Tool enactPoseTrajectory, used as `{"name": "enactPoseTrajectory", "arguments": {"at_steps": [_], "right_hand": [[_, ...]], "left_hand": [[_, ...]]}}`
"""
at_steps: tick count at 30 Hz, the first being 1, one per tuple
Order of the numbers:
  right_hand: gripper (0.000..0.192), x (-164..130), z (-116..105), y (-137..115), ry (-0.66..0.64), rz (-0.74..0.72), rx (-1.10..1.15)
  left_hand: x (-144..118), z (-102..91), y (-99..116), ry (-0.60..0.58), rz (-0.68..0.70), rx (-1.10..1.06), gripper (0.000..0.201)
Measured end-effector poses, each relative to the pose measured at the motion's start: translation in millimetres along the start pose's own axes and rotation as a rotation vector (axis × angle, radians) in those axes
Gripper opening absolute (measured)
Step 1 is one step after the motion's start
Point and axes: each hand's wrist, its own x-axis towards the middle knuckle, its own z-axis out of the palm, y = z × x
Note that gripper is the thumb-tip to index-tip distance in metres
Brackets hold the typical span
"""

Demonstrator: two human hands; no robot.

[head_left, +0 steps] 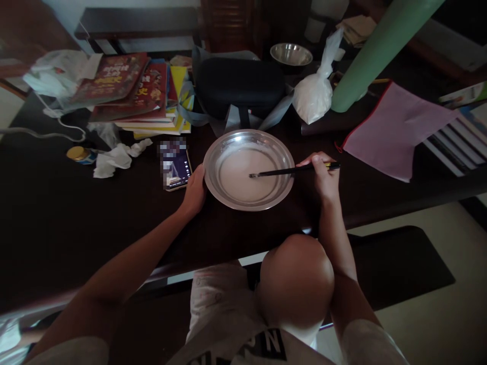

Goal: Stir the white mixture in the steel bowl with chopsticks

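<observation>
A wide metal basin [249, 205] stands on the dark table, with a pale, milky liquid [243, 175] in its bottom. My left hand [197, 188] is closed on the basin's left rim; its fingertips are partly hidden by the basin's side. In my right hand [324, 175], beyond the right rim, are dark chopsticks [281, 171] with a gold band near the upper end. They slope across the rim, and their wet tips dip into the liquid near the middle. Close by my left hand lies a phone [177, 170] with its screen lit.
Behind the basin sits a black case [239, 83] beside a tied bag of white powder [314, 96]. Stacked books [152, 96], crumpled tissues [116, 157] and a small jar [81, 155] are at left. A green tube [380, 56] and a pink pouch [395, 129] are at right.
</observation>
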Motion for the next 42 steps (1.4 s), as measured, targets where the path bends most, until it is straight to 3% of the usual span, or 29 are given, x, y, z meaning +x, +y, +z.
{"name": "enactPoseTrajectory", "arguments": {"at_steps": [5,10,15,19,24,29,34,39,42], "right_hand": [[0.045,0.0,2.0,-2.4,-0.11,-0.015,-0.013],[0.047,-0.1,0.9,-1.9,0.007,-0.008,-0.007],[0.044,0.6,1.7,-1.5,-0.136,-0.026,-0.005],[0.048,1.3,0.7,-0.6,-0.002,-0.022,-0.031],[0.045,0.8,0.4,-0.1,-0.127,-0.01,-0.002],[0.048,0.4,-0.5,1.3,0.009,0.002,-0.015],[0.042,0.3,0.7,0.5,-0.134,-0.025,0.001],[0.047,0.2,0.0,-1.3,-0.008,-0.007,-0.007],[0.047,0.5,0.9,-1.3,-0.099,-0.003,-0.001]], "left_hand": [[0.0,1.7,0.9,0.019,-0.004,-0.01,0.035],[0.4,1.4,1.7,0.02,-0.002,-0.008,0.036],[0.6,0.3,-0.2,0.01,0.018,0.021,0.034],[0.4,0.5,-1.0,-0.002,0.037,0.024,0.034],[3.0,-0.4,-10.8,-0.011,0.035,-0.022,0.036],[5.7,-0.6,-19.1,-0.007,0.027,-0.06,0.038],[4.4,-0.8,-14.9,-0.013,0.053,-0.057,0.037],[2.2,-0.5,-6.7,-0.017,0.05,-0.015,0.034],[1.3,-0.2,-3.3,-0.017,0.056,0.009,0.035]]}}
